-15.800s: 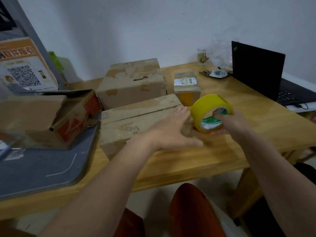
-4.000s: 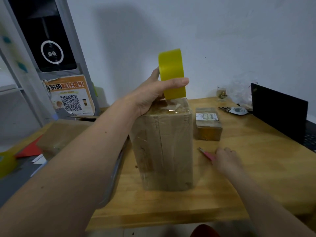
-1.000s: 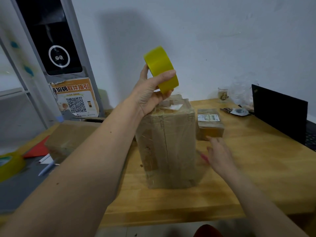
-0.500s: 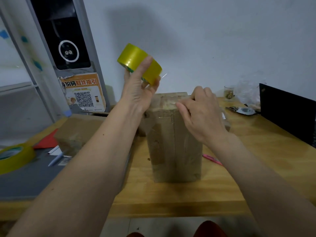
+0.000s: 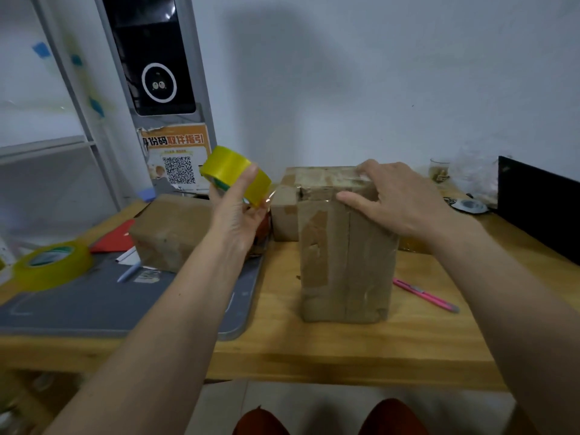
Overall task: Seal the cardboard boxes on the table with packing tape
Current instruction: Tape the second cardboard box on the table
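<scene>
An upright cardboard box (image 5: 345, 246) stands near the tabletop's (image 5: 345, 346) front edge. The right hand (image 5: 398, 199) presses flat-fingered on its top; the left hand (image 5: 238, 215) grips the yellow tape roll (image 5: 233, 172). The box looks light, tippy and dented: steady it from above.

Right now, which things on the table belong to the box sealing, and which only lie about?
For the job: upright cardboard box, tape roll in left hand, right hand, box on the mat.
Lying about: pink pen, laptop, spare tape roll, glass.
</scene>
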`<action>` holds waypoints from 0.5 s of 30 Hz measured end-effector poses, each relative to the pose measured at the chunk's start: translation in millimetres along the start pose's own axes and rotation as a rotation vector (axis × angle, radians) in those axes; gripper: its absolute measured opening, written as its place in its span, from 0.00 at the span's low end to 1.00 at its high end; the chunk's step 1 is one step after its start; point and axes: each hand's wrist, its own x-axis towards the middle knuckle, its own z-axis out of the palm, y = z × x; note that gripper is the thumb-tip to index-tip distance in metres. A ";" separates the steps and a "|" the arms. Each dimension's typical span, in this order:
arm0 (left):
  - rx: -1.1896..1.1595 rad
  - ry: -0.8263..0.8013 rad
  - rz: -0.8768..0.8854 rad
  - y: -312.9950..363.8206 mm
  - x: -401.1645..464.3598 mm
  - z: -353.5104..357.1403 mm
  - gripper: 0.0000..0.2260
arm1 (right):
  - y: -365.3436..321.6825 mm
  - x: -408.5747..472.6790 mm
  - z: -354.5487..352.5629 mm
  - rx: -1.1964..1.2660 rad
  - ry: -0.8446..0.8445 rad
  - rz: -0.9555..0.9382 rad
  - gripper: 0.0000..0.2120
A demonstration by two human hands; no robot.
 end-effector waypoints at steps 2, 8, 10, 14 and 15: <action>0.015 -0.005 -0.030 -6.5 -6.1 -10.2 0.39 | -1.2 0.7 -9.9 -0.024 -0.101 0.003 0.44; 0.160 -0.003 -0.195 -27.3 -18.7 -46.5 0.40 | -1.3 11.2 -15.7 -0.039 -0.247 0.007 0.46; 0.211 0.008 -0.261 -36.5 -23.5 -57.6 0.41 | 2.0 12.5 -13.3 0.037 -0.272 0.046 0.44; 0.320 0.047 -0.351 -59.0 -30.3 -81.7 0.43 | 3.3 8.2 -14.5 0.009 -0.229 0.053 0.49; 0.341 0.060 -0.376 -65.3 -31.1 -86.9 0.44 | 2.2 6.5 -15.3 0.007 -0.225 0.057 0.52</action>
